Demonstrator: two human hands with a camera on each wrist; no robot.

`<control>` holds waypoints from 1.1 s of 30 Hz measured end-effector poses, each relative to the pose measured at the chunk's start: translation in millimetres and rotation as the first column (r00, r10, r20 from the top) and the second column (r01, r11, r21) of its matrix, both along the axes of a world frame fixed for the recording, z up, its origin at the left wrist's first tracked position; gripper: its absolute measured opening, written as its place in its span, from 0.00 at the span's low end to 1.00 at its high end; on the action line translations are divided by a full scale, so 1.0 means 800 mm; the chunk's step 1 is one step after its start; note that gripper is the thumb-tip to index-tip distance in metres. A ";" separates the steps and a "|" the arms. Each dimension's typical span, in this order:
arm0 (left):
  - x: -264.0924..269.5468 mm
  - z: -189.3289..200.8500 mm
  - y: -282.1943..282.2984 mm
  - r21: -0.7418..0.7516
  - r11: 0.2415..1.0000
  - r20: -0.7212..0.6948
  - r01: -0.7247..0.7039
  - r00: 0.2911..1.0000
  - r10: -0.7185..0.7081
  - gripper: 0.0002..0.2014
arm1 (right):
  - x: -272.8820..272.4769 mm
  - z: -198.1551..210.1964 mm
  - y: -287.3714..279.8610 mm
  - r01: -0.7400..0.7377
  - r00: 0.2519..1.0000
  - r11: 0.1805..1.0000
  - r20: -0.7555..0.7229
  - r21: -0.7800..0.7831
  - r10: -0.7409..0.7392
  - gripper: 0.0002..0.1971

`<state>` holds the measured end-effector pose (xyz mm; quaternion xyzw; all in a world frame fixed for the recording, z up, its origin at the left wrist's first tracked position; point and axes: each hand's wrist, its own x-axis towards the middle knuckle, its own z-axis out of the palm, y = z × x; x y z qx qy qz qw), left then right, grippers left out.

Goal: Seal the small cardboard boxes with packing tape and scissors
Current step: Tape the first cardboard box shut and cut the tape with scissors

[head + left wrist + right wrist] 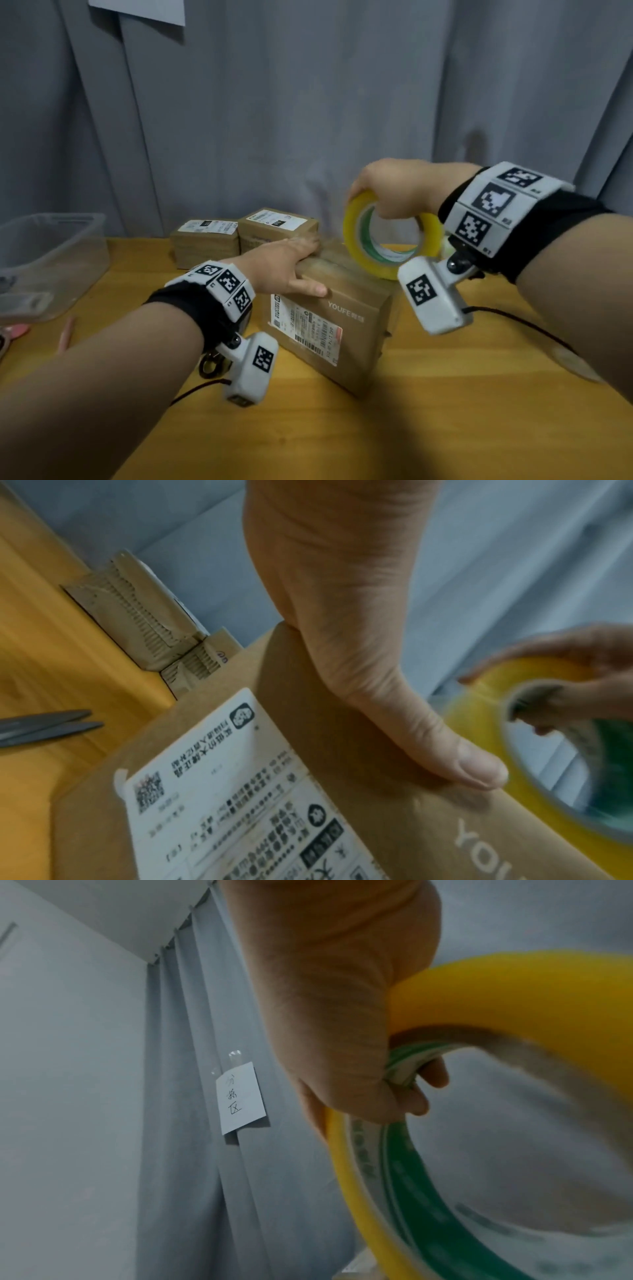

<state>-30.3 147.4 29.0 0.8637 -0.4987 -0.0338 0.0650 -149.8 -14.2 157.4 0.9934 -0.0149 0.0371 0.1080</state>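
Observation:
A brown cardboard box (pixel 342 329) with a white shipping label lies on the wooden table (pixel 445 411) in front of me. My left hand (pixel 305 270) rests on its top, fingers laid flat and thumb (pixel 428 745) stretched along the near upper edge. Just right of it, my right hand (pixel 383 202) grips a yellow tape roll (pixel 354 236), fingers hooked through the core. The roll stands on edge over the box's far right top; whether it touches is unclear. In the right wrist view the tape roll (pixel 514 993) fills the right side. Grey scissors (pixel 44 727) lie on the table left of the box.
Two smaller labelled boxes (pixel 205 240) (pixel 277 226) sit side by side behind the main box, against a grey curtain. A clear plastic bin (pixel 51 260) stands at the far left. A dark cable (pixel 513 318) runs across the table on the right.

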 end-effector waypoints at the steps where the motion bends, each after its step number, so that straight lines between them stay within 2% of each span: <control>1: -0.001 0.001 0.000 -0.004 1.000 -0.013 -0.005 1.000 0.005 0.53 | -0.014 0.003 0.000 0.019 0.999 0.999 -0.044 -0.027 -0.020 0.29; 4: -0.003 0.005 0.002 0.005 0.999 -0.056 -0.032 0.998 0.032 0.54 | -0.051 -0.010 0.002 0.062 0.985 0.995 -0.157 -0.079 -0.073 0.32; 8: -0.009 0.004 0.004 0.009 0.999 -0.052 -0.031 0.998 0.031 0.50 | -0.072 -0.025 0.008 0.106 0.980 0.986 -0.153 -0.130 -0.125 0.36; 12: -0.012 0.007 0.004 0.006 1.000 -0.021 -0.027 0.999 0.027 0.46 | -0.077 -0.026 0.017 0.099 0.973 0.963 -0.177 -0.250 -0.146 0.36; 17: -0.021 0.013 0.001 0.061 0.995 -0.045 -0.077 0.996 0.080 0.49 | -0.091 -0.024 0.005 0.135 0.973 0.982 -0.171 -0.134 -0.157 0.38; 22: -0.041 0.034 -0.018 0.228 0.969 0.025 -0.090 0.996 0.087 0.55 | -0.091 -0.026 0.008 0.162 0.983 0.987 -0.090 0.004 -0.161 0.33; 26: -0.058 0.020 -0.029 0.161 0.987 0.052 -0.008 0.999 0.000 0.62 | -0.087 -0.027 0.007 0.167 0.984 0.986 -0.065 0.005 -0.166 0.31; 30: -0.070 0.009 -0.035 0.036 0.996 0.018 0.088 0.996 -0.088 0.54 | -0.079 -0.028 0.003 0.159 0.986 0.987 -0.056 0.000 -0.159 0.33; 33: -0.061 0.005 -0.031 0.012 0.999 -0.009 0.049 0.999 -0.049 0.58 | -0.067 -0.030 -0.003 0.164 0.986 0.986 -0.030 0.005 -0.164 0.33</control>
